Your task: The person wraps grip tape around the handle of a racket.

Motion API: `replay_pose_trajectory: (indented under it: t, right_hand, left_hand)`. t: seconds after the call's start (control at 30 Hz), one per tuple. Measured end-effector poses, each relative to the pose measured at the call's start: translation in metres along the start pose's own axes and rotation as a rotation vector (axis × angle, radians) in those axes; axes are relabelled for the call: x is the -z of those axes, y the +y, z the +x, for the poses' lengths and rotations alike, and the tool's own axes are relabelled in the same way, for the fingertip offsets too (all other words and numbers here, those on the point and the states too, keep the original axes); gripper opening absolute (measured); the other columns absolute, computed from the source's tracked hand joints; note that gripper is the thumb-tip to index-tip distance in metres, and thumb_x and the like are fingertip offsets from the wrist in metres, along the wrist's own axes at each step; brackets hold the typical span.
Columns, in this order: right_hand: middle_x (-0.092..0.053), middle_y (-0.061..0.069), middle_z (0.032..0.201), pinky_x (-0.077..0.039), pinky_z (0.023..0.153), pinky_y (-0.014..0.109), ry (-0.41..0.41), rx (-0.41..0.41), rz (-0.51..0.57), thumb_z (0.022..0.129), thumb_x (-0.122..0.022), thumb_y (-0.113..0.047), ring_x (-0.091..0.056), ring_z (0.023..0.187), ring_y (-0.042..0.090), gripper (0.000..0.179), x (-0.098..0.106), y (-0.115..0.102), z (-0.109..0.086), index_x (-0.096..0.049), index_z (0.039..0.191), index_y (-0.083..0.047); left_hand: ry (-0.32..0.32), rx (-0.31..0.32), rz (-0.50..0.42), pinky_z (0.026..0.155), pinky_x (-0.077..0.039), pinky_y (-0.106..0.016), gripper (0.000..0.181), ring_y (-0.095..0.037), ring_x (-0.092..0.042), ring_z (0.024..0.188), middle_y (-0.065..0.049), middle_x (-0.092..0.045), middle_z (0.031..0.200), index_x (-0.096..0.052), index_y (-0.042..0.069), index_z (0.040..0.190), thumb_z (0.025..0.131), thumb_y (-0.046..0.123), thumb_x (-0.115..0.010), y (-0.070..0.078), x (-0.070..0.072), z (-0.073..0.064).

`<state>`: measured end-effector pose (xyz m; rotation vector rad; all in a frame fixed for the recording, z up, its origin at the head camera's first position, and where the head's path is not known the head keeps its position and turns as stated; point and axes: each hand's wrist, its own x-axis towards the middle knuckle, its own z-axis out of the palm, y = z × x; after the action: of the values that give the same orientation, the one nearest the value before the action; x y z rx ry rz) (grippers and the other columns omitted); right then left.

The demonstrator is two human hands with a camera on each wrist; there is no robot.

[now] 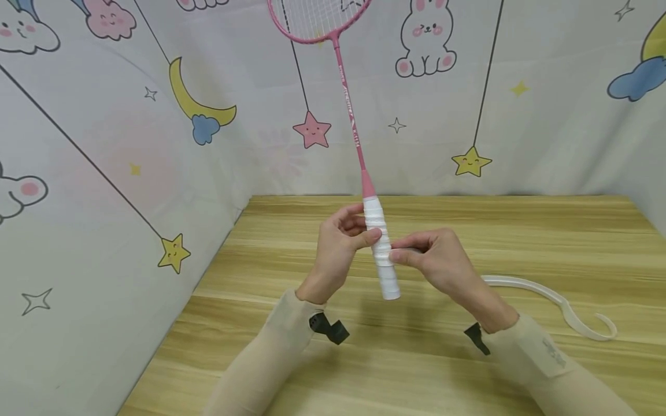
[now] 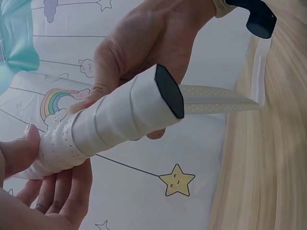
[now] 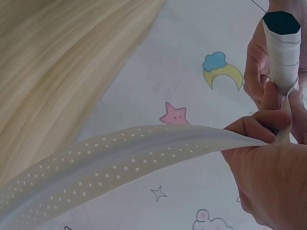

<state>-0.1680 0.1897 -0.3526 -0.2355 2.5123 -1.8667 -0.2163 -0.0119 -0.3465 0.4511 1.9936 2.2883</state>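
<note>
In the head view, the pink racket [image 1: 350, 110] stands head-up above the wooden table [image 1: 260, 260], tilted slightly toward the person's left. The left hand [image 1: 338, 245] grips the white handle [image 1: 387, 280], thumb across the front; just beside it, the right hand [image 1: 442, 257] pinches a pale strip [image 1: 522, 283], whose far part curls on the table. From the left wrist, I see the handle's dark butt end [image 2: 169, 91], overlapping wraps behind it, and dotted perforations nearer the left hand, whose fingers curl underneath. From the right wrist, the dotted strip runs from the right hand's pinch to the lower left, before a printed cloth [image 3: 129, 206], and also up to the handle.
</note>
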Motion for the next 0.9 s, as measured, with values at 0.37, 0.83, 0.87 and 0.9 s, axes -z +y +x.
replay_pose_trajectory:
  t: [0.37, 0.83, 0.87, 0.9]
  right_hand:
    - [-0.085, 0.004, 0.107, -0.060, 0.089, 0.028, -0.046, -0.024, 0.043, 0.097, -0.084, -0.019, -0.073, 0.097, 0.009, 0.028, 0.0011, 0.0015, 0.0021, -0.083, 0.117, 0.001]
    - [-0.085, 0.005, 0.112, -0.058, 0.090, 0.027, -0.107, -0.011, 0.062, 0.100, -0.080, -0.018, -0.071, 0.099, 0.008, 0.033, 0.0029, 0.0037, 0.0041, -0.079, 0.124, 0.005]
    - [-0.084, 0.008, 0.113, -0.058, 0.091, 0.027, -0.102, -0.013, 0.058, 0.100, -0.081, -0.018, -0.072, 0.100, 0.008, 0.033, 0.0028, 0.0037, 0.0040, -0.079, 0.124, 0.005]
    - [-0.084, 0.009, 0.114, -0.058, 0.091, 0.027, -0.098, -0.017, 0.054, 0.100, -0.081, -0.019, -0.072, 0.100, 0.009, 0.033, 0.0026, 0.0036, 0.0037, -0.079, 0.124, 0.004]
  left_hand:
    - [-0.142, 0.072, -0.230, 0.087, -0.063, -0.021, 0.049, -0.008, -0.077, 0.095, 0.005, -0.074, 0.102, -0.047, -0.012, 0.155, 0.107, -0.012, -0.054, 0.0026, 0.0027, -0.0004]
    - [-0.269, 0.076, -0.397, 0.098, -0.064, -0.026, 0.036, -0.013, -0.081, 0.101, 0.001, -0.082, 0.109, -0.054, 0.003, 0.140, 0.107, -0.013, -0.050, 0.0016, 0.0057, 0.0002]
    - [-0.267, 0.062, -0.384, 0.099, -0.063, -0.026, 0.036, -0.013, -0.081, 0.102, 0.001, -0.082, 0.110, -0.055, 0.003, 0.139, 0.106, -0.013, -0.051, 0.0017, 0.0058, -0.0001]
    - [-0.263, 0.047, -0.364, 0.100, -0.063, -0.027, 0.036, -0.013, -0.080, 0.104, 0.002, -0.082, 0.110, -0.056, 0.003, 0.138, 0.105, -0.012, -0.053, 0.0020, 0.0056, -0.0005]
